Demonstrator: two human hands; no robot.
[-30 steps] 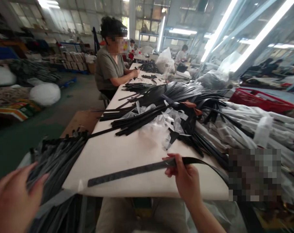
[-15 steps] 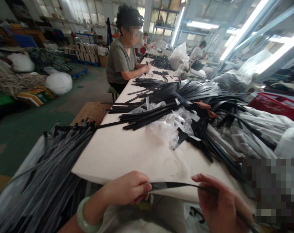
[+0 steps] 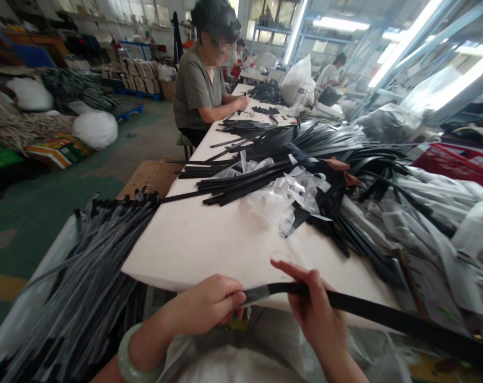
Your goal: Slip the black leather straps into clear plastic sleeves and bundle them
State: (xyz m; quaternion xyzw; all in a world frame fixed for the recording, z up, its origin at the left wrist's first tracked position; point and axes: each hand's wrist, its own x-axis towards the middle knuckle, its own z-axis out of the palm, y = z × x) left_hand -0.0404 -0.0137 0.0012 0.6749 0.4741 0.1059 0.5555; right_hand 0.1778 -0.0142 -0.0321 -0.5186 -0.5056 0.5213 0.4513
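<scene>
Hands (image 3: 209, 303) (image 3: 315, 314) each pinch one black strap (image 3: 385, 316) at table (image 3: 193, 239) edge; strap pile (image 3: 305, 154) lies beyond

White table (image 3: 193, 244), black straps (image 3: 305, 149) heaped, perhaps plastic sleeves (image 3: 293, 194)

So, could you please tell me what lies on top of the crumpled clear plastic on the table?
Black straps cross the clear plastic from the left, and more overlap its right edge. Whatever lies beneath it on the white table is hidden.
</scene>
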